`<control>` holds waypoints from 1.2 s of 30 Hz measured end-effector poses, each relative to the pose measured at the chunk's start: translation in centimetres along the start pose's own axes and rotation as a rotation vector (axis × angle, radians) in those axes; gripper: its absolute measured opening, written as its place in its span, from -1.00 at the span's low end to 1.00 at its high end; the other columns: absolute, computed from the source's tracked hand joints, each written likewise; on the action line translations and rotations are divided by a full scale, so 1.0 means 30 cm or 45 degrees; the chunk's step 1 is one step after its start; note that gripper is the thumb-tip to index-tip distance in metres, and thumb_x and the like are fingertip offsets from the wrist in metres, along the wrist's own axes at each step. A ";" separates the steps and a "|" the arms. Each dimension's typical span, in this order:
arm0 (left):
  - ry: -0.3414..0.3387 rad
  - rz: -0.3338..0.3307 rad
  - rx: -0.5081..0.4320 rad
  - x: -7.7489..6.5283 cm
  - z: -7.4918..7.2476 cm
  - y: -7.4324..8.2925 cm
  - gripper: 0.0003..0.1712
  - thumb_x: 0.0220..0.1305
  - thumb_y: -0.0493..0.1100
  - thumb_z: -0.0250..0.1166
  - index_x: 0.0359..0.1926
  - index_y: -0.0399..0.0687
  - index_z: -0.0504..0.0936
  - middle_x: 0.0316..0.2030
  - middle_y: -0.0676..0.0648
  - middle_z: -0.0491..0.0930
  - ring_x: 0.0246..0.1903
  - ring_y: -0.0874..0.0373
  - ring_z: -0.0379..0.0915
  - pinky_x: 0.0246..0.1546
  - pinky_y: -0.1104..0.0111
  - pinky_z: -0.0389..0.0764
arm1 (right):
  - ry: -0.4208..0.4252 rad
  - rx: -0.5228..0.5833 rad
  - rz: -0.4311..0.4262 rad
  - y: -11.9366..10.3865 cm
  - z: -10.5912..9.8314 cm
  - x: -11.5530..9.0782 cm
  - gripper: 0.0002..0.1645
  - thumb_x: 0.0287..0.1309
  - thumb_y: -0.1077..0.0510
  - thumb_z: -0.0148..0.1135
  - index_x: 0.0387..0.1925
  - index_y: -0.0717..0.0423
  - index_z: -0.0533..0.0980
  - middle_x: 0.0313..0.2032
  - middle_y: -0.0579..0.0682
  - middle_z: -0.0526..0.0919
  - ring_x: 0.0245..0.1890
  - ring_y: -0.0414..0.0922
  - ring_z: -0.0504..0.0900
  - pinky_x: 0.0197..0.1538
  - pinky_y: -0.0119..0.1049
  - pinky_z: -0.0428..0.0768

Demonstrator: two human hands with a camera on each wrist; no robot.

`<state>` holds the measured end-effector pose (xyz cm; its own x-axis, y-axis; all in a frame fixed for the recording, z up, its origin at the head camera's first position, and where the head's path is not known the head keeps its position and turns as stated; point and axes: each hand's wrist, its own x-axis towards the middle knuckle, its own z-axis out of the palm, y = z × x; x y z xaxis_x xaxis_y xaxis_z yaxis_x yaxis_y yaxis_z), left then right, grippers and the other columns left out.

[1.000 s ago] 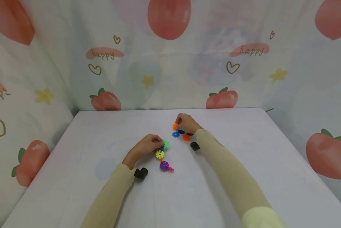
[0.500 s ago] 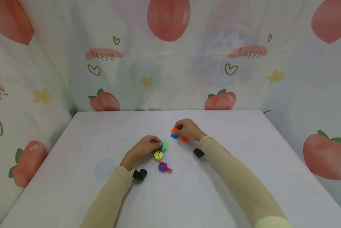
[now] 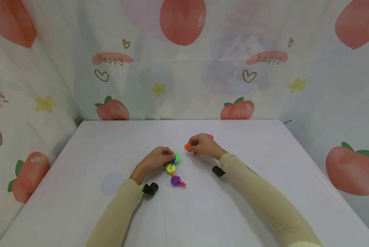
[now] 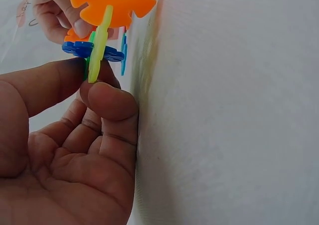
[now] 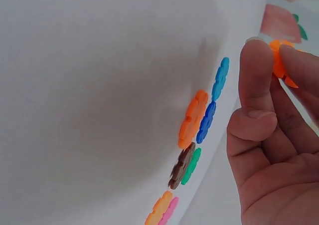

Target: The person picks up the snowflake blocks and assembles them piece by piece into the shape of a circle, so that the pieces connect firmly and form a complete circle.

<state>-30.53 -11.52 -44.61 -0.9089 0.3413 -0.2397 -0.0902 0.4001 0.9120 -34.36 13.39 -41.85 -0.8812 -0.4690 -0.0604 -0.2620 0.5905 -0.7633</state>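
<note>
My left hand [image 3: 158,158] pinches a chain of slotted plastic snowflake discs between thumb and finger. The green disc [image 3: 177,157] and the blue disc [image 4: 77,48] sit right at its fingertips. Below them the chain goes on through a yellow disc [image 3: 170,168], a thin orange one and a purple disc [image 3: 175,181], with a pink disc [image 3: 182,184] at the near end. Up and to the right, my right hand [image 3: 206,145] pinches a single orange snowflake disc [image 3: 187,146], partly covered by the thumb in the right wrist view.
Several loose discs lie on the white table [image 3: 233,212] beneath the right hand, among them a light blue disc [image 5: 220,79], an orange one [image 5: 193,119] and a brown one [image 5: 182,166]. A printed cloth wall [image 3: 184,85] rises behind the table's far edge.
My right hand has come back toward the near side and slightly right, bringing the orange disc closer to the chain. My left hand and its chain have barely shifted.
</note>
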 end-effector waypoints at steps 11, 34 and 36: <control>-0.007 0.015 -0.005 0.006 -0.003 -0.002 -0.83 0.59 -0.21 0.26 -0.02 -0.26 0.65 -0.30 -0.06 0.63 -0.35 0.13 0.47 -0.31 0.39 0.53 | -0.085 -0.117 -0.131 0.002 0.043 -0.019 -0.91 0.38 0.25 0.41 -0.15 0.17 0.77 -0.47 -0.10 0.69 -0.47 -0.16 0.63 -0.13 -0.26 0.61; -0.009 0.006 0.028 0.006 0.008 0.006 -0.86 0.59 -0.25 0.23 -0.03 -0.26 0.65 -0.31 -0.07 0.63 -0.38 0.13 0.47 -0.32 0.38 0.53 | -0.044 -0.452 -0.436 -0.031 0.088 -0.019 -0.89 0.32 0.38 0.44 -0.16 0.28 0.80 -0.22 0.03 0.83 -0.17 -0.05 0.75 0.03 -0.23 0.70; -0.007 0.010 0.045 0.008 0.007 0.007 -0.87 0.59 -0.27 0.23 -0.05 -0.27 0.65 -0.32 -0.08 0.63 -0.39 0.12 0.47 -0.33 0.37 0.52 | -0.038 -0.496 -0.490 -0.039 0.093 -0.018 -0.90 0.31 0.39 0.45 -0.17 0.30 0.80 -0.23 0.06 0.83 -0.17 -0.03 0.78 0.04 -0.21 0.72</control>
<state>-30.68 -11.16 -44.56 -0.9071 0.3495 -0.2344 -0.0684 0.4273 0.9015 -32.47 11.13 -42.71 -0.6830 -0.7141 0.1536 -0.6945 0.5698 -0.4394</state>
